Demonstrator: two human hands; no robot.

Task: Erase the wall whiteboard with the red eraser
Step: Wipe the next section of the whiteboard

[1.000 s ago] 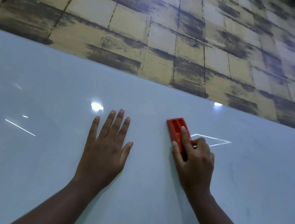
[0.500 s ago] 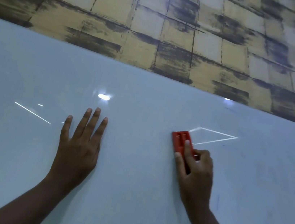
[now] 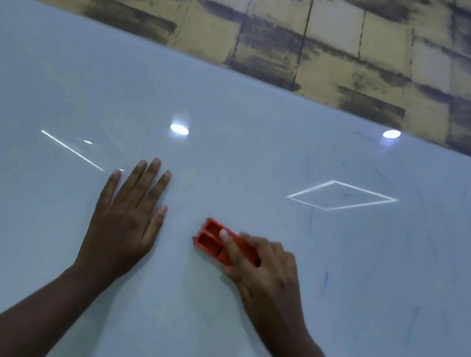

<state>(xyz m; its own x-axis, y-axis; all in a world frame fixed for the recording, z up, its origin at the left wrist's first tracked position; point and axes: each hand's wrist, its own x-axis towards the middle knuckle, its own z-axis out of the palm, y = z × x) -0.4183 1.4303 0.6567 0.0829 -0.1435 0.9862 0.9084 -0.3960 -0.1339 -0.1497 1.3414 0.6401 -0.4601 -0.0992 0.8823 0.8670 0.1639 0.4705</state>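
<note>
Your right hand (image 3: 263, 270) grips the red eraser (image 3: 220, 244) against the whiteboard (image 3: 60, 78) while your left hand (image 3: 126, 217) rests flat, fingers straight.

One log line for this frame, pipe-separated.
left hand flat on whiteboard | right hand grips red eraser on board | faint blue marks remain right

Dim; whiteboard (image 3: 237, 112) glare, perhaps motion-blurred.

left hand (image 3: 124, 217) flat with straight fingers, right hand (image 3: 264, 268) curled in grip
</note>
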